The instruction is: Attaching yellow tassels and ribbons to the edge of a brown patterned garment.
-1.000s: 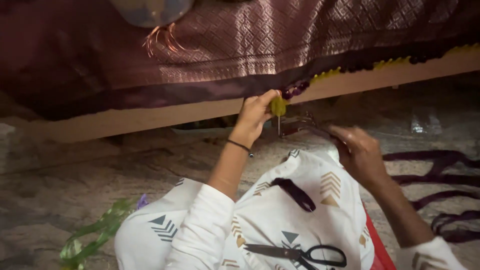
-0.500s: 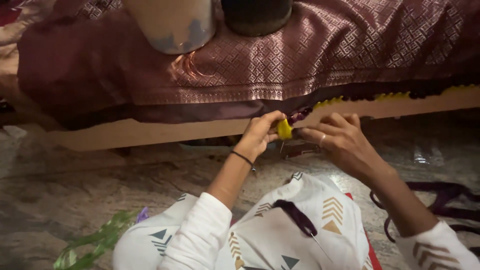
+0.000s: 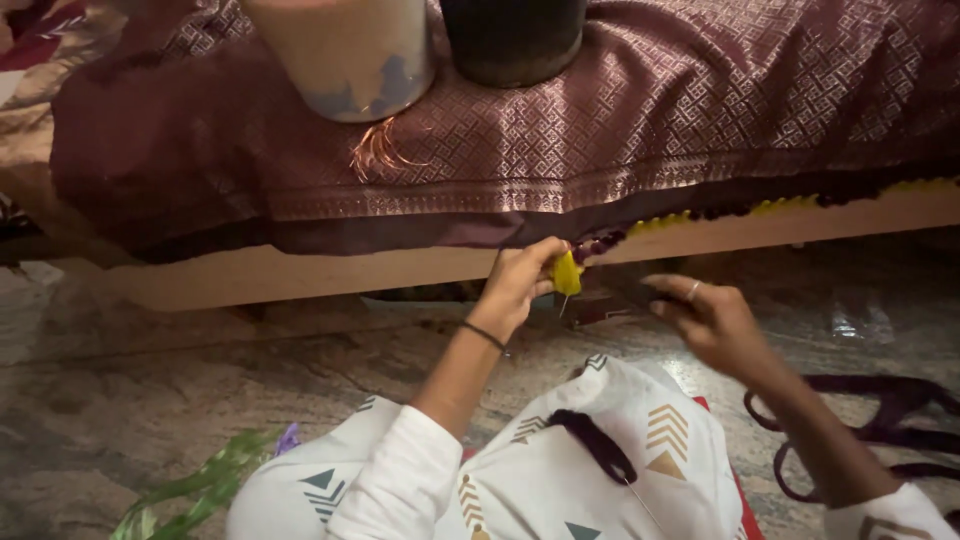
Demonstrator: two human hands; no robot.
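My left hand (image 3: 522,281) pinches a small yellow tassel (image 3: 566,273) at the hem of a maroon patterned cloth (image 3: 640,120) draped over a wooden bench. A needle tip pokes down below the tassel. A row of yellow and dark purple tassels (image 3: 720,214) runs along the hem to the right. My right hand (image 3: 708,318) hovers a little to the right and lower, fingers curled as if pinching a thin thread that I cannot make out. A dark purple yarn bundle (image 3: 597,444) with a needle lies on my white patterned lap.
Two pots, one pale (image 3: 345,50) and one dark (image 3: 513,35), stand on the cloth. The wooden bench edge (image 3: 300,270) runs across. Purple yarn loops (image 3: 880,425) lie on the stone floor at right; green ribbon (image 3: 190,490) at lower left.
My right hand went up to the tassel, then drew back right and down. The view tilted up, so the scissors on my lap dropped out of sight. My left hand kept its hold.
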